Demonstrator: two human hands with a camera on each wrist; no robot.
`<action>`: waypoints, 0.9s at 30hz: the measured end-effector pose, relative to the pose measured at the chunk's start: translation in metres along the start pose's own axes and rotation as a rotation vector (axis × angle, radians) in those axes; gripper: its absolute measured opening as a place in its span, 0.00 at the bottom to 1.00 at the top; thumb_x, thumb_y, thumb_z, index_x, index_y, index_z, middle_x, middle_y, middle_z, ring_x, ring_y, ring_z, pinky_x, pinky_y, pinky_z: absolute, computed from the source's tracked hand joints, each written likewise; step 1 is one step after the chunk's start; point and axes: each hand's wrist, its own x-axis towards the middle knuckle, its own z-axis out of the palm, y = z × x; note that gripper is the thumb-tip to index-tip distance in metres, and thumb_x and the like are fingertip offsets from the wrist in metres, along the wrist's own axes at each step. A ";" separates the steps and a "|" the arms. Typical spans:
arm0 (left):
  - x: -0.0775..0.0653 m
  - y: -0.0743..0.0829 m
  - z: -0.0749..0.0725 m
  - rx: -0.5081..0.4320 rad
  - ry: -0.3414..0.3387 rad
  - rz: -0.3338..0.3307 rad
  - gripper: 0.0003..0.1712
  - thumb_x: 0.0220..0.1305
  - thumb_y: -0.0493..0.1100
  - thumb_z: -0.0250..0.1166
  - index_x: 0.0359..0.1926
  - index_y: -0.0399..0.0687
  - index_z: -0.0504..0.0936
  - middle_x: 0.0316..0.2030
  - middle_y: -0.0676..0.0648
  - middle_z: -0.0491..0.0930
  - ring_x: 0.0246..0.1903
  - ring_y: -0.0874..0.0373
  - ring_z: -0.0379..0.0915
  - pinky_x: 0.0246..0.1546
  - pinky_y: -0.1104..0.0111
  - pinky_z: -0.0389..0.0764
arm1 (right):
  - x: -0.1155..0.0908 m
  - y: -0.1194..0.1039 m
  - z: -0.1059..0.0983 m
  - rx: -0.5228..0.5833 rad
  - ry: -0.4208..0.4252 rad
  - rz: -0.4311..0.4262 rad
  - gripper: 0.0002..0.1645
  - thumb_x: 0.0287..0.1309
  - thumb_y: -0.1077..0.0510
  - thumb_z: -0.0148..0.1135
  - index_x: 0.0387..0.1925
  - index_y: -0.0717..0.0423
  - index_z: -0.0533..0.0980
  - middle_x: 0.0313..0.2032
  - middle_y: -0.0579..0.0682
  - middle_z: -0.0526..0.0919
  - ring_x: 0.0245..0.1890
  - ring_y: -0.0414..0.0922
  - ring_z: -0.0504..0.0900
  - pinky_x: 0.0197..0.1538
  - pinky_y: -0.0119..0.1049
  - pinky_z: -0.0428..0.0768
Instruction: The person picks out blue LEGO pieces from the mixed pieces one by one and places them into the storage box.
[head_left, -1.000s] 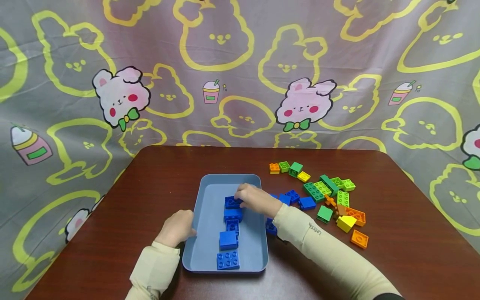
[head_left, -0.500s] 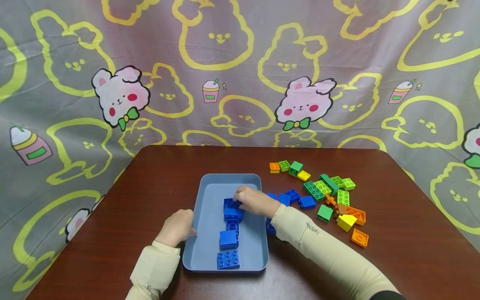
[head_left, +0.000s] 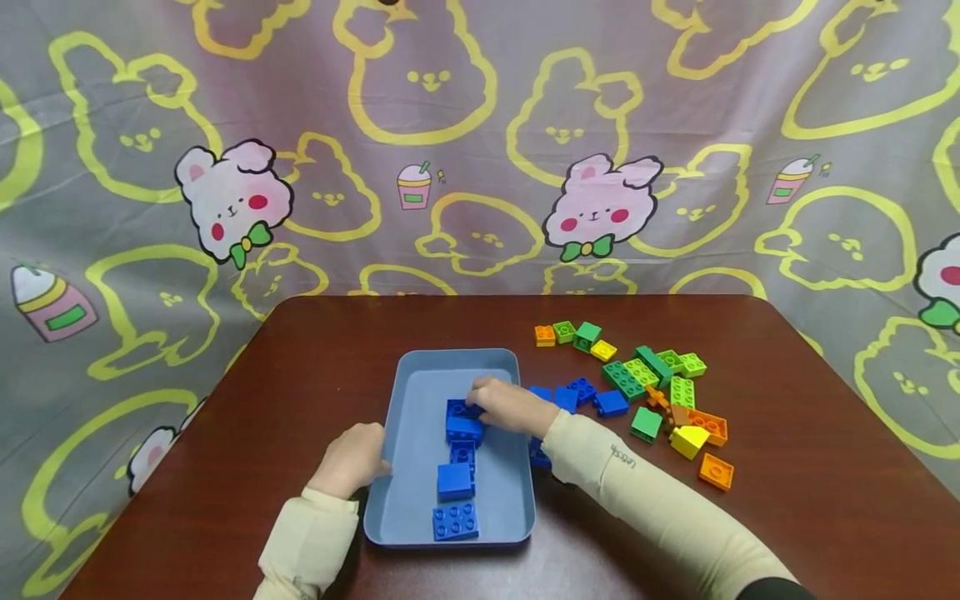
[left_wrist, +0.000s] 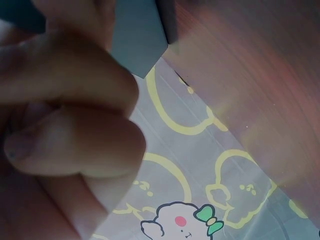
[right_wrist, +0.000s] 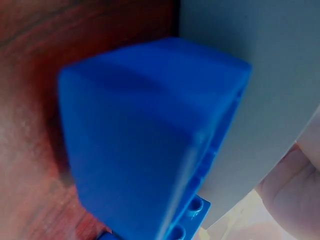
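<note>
In the head view a blue-grey tray (head_left: 408,433) lies on the table, holding several blue toy bricks in a rough column. My left hand (head_left: 351,457) grips the tray's left rim; its curled fingers (left_wrist: 75,140) fill the left of the left wrist view. At the top of the column, my right hand (head_left: 512,405) pinches a blue brick (head_left: 455,409), partly hidden by the fingers. Right below it lies another blue brick (head_left: 464,430). A studded blue brick (head_left: 455,522) lies nearest the tray's front. The right wrist view shows the right hand (right_wrist: 295,185) at the edge, beyond the tray wall.
Several more blue bricks (head_left: 611,403) lie on the table right of the tray, partly behind the right arm; one large blue brick (right_wrist: 145,135) looms in the right wrist view. Green, yellow and orange bricks (head_left: 716,472) spread farther right. A patterned cloth (head_left: 480,150) hangs behind the table.
My right hand has brought the pinched brick slightly toward me, up against the brick below it. The left hand stays on the rim. The head view has shifted slightly.
</note>
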 end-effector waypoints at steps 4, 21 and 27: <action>0.000 -0.001 0.000 0.005 -0.001 0.001 0.11 0.43 0.33 0.69 0.19 0.38 0.73 0.13 0.47 0.68 0.15 0.58 0.65 0.16 0.66 0.66 | -0.001 -0.001 0.000 0.000 -0.004 0.004 0.14 0.51 0.64 0.62 0.42 0.63 0.77 0.38 0.53 0.77 0.38 0.44 0.77 0.42 0.32 0.74; 0.000 -0.003 -0.001 -0.005 0.026 0.026 0.11 0.40 0.34 0.69 0.20 0.39 0.73 0.14 0.48 0.69 0.17 0.57 0.66 0.17 0.64 0.67 | -0.017 -0.003 -0.020 0.071 0.119 0.030 0.17 0.52 0.62 0.62 0.45 0.64 0.76 0.43 0.55 0.75 0.44 0.47 0.74 0.46 0.36 0.73; 0.000 -0.002 0.000 -0.010 0.015 0.019 0.10 0.42 0.34 0.69 0.20 0.39 0.73 0.14 0.48 0.68 0.16 0.57 0.65 0.16 0.65 0.67 | -0.027 -0.003 -0.025 0.119 0.159 0.069 0.18 0.51 0.62 0.62 0.46 0.64 0.75 0.44 0.55 0.74 0.46 0.47 0.73 0.45 0.37 0.73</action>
